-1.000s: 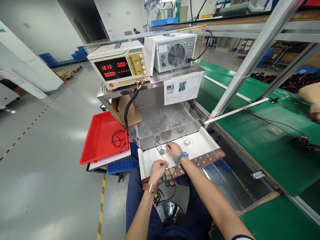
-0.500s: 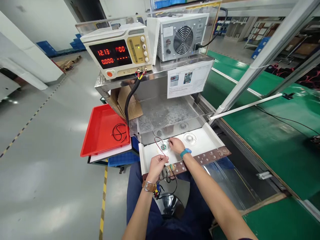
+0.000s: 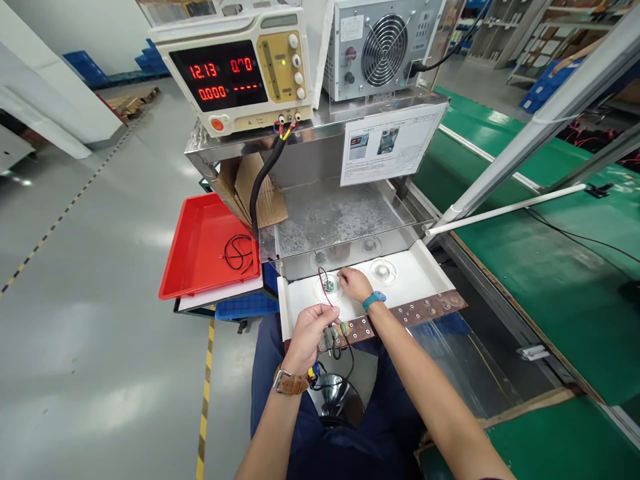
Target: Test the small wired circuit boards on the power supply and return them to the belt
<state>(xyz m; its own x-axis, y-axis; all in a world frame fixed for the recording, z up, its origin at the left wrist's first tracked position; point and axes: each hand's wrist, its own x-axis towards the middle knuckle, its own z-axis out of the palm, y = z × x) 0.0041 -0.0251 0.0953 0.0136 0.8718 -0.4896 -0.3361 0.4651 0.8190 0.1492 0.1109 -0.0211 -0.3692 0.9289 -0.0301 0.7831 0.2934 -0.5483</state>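
Note:
A small round green part (image 3: pixel 328 286) sits in the left round seat of a white fixture tray (image 3: pixel 430 273), with thin red and black wires (image 3: pixel 323 280) arcing from it. My right hand (image 3: pixel 356 285), fingers curled, rests beside the part and touches it. My left hand (image 3: pixel 309 332) is closed in a pinch on the wires' end, over the metal clips (image 3: pixel 331 339) at the brown terminal strip (image 3: pixel 415 311). A second round seat (image 3: pixel 382 271) on the tray holds nothing.
A power supply (image 3: pixel 235 67) reading 12.13 stands on a steel shelf beside a grey fan unit (image 3: pixel 380 47). A red tray (image 3: pixel 200 247) with a black wire coil lies to the left. A green conveyor belt (image 3: pixel 540 267) runs along the right. A white rod (image 3: pixel 505 210) sticks out.
The view has tilted down and moved closer. My left hand has moved a little down toward the clips with the wire. My right hand stays by the round part.

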